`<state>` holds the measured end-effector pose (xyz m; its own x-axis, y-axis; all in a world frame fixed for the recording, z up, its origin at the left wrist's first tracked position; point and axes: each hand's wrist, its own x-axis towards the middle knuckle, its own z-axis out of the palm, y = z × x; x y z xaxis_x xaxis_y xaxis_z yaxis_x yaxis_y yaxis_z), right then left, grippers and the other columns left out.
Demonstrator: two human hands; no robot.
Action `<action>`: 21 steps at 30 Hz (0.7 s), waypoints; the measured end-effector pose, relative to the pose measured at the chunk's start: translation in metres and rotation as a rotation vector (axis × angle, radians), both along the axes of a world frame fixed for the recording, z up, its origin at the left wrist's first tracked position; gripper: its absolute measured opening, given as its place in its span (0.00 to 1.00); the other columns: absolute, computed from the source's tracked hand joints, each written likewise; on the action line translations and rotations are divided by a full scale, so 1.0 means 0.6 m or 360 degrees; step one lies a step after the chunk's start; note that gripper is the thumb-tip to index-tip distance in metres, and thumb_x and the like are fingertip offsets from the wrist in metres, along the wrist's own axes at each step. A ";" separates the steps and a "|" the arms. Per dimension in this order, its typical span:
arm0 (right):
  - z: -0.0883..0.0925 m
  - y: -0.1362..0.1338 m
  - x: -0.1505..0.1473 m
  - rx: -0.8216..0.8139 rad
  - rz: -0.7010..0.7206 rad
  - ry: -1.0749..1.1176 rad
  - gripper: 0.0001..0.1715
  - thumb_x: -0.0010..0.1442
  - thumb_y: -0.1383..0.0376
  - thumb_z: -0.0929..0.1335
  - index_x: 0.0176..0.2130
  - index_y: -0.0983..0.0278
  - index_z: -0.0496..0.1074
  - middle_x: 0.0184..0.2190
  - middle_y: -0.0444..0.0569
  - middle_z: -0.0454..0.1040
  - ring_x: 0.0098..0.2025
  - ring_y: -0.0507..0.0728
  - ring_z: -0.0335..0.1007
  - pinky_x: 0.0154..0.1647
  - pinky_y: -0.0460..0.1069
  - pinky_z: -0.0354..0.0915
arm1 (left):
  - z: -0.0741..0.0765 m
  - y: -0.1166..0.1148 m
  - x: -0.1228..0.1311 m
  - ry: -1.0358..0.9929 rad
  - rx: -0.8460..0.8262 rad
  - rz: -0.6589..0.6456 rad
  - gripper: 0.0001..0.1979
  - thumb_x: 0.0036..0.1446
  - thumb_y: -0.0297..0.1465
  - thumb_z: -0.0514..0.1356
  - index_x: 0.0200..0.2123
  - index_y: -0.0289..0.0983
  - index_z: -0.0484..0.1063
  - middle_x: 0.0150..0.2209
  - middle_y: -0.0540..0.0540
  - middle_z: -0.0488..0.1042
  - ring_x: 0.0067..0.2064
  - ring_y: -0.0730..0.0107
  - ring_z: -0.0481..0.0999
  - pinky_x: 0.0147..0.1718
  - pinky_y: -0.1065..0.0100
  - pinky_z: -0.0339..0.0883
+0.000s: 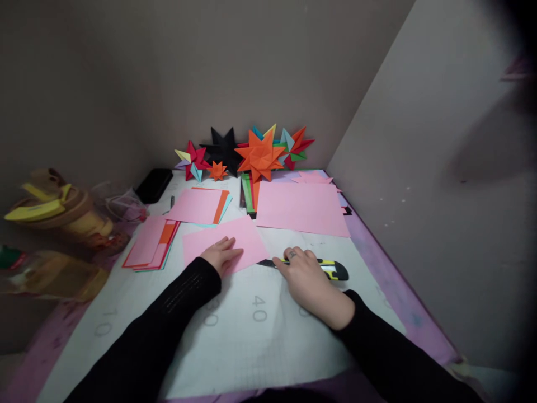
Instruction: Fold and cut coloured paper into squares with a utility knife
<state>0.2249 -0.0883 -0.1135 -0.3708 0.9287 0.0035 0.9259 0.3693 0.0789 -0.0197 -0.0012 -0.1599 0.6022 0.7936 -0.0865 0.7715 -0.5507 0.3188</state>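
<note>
My left hand [222, 254] lies with its fingers spread on a pink sheet of paper [247, 240], pressing it against the white sheet [268, 347] that covers the table. Wrapped round a yellow and black utility knife [331, 270], my right hand [300, 277] rests just right of that paper. The knife's dark blade points left and meets the paper's lower right corner. Behind my right hand lies a larger pink sheet [302, 204].
Coloured paper stacks [146, 246] lie at the left, with more pink and orange sheets [199, 206] behind. Folded paper stars [262, 154] lean against the back wall. A black case [154, 186], a plastic bottle [50, 271] and a yellow-topped container [62, 212] stand left.
</note>
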 end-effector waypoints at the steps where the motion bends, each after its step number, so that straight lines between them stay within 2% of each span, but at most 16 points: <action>1: 0.000 0.000 0.000 -0.0001 0.0003 0.0001 0.21 0.56 0.74 0.63 0.49 0.61 0.69 0.39 0.55 0.69 0.40 0.60 0.61 0.35 0.52 0.47 | 0.004 0.005 -0.011 0.0025 -0.0002 -0.0061 0.20 0.58 0.29 0.52 0.54 0.43 0.68 0.61 0.43 0.60 0.63 0.56 0.55 0.58 0.54 0.55; 5: -0.001 0.000 -0.003 0.0002 -0.0012 0.0000 0.20 0.56 0.74 0.63 0.48 0.62 0.70 0.38 0.55 0.69 0.40 0.61 0.61 0.35 0.52 0.47 | 0.029 0.019 -0.038 0.0254 -0.0080 -0.0213 0.23 0.60 0.40 0.53 0.59 0.50 0.59 0.65 0.45 0.49 0.65 0.47 0.45 0.55 0.42 0.52; 9: -0.002 -0.001 -0.011 0.0026 -0.0026 -0.0009 0.21 0.55 0.75 0.62 0.48 0.63 0.69 0.39 0.56 0.70 0.40 0.61 0.61 0.35 0.53 0.47 | 0.036 0.026 -0.043 0.0313 -0.0111 -0.0218 0.25 0.59 0.46 0.51 0.59 0.53 0.57 0.66 0.47 0.42 0.66 0.48 0.38 0.57 0.42 0.46; 15: 0.001 -0.007 -0.014 -0.0030 -0.0031 -0.0043 0.22 0.56 0.75 0.61 0.49 0.63 0.69 0.39 0.56 0.70 0.41 0.62 0.61 0.36 0.53 0.48 | 0.029 0.021 -0.041 0.0265 -0.0054 -0.0178 0.22 0.61 0.41 0.50 0.59 0.55 0.58 0.66 0.51 0.44 0.66 0.53 0.41 0.57 0.44 0.47; 21: 0.000 -0.009 -0.021 -0.0052 -0.0054 -0.0124 0.22 0.56 0.75 0.61 0.49 0.63 0.69 0.40 0.57 0.70 0.41 0.62 0.62 0.36 0.53 0.48 | 0.036 0.014 -0.035 0.0205 -0.0090 -0.0106 0.21 0.63 0.34 0.46 0.58 0.55 0.60 0.66 0.54 0.47 0.66 0.58 0.42 0.59 0.48 0.46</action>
